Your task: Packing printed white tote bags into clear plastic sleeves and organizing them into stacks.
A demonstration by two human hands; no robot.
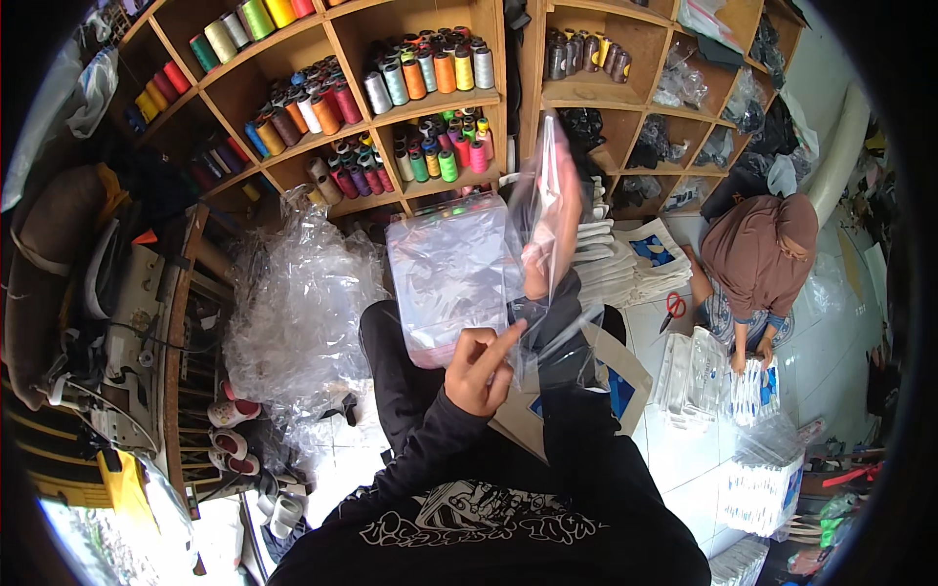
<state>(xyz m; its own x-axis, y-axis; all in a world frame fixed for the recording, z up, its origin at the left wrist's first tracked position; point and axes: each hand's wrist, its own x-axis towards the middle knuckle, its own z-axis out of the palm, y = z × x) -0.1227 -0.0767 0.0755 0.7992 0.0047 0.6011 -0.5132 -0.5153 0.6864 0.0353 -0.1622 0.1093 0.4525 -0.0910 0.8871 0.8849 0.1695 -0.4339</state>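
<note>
My right hand [553, 220] is raised inside a clear plastic bag [535, 176], its fingers stretched upward and the film draped around it and the wrist. Lower down, my left hand [481, 371] has curled fingers, with one fingertip reaching to the bag's lower edge by my right sleeve. The exact grip there is hard to make out. Just left of the raised bag lies a flat stack of clear plastic bags [447, 278], near my knee. A beige cloth bag with a blue print [630, 386] rests across my lap, partly hidden by my right forearm.
Crumpled clear plastic [293, 322] heaps at left. Wooden shelves [357, 98] with thread cones stand ahead. Folded white bags [640, 264] lie beyond my right arm. At right a person [762, 264] handles a stack of bags, near red-handled scissors [671, 308] on the tiles.
</note>
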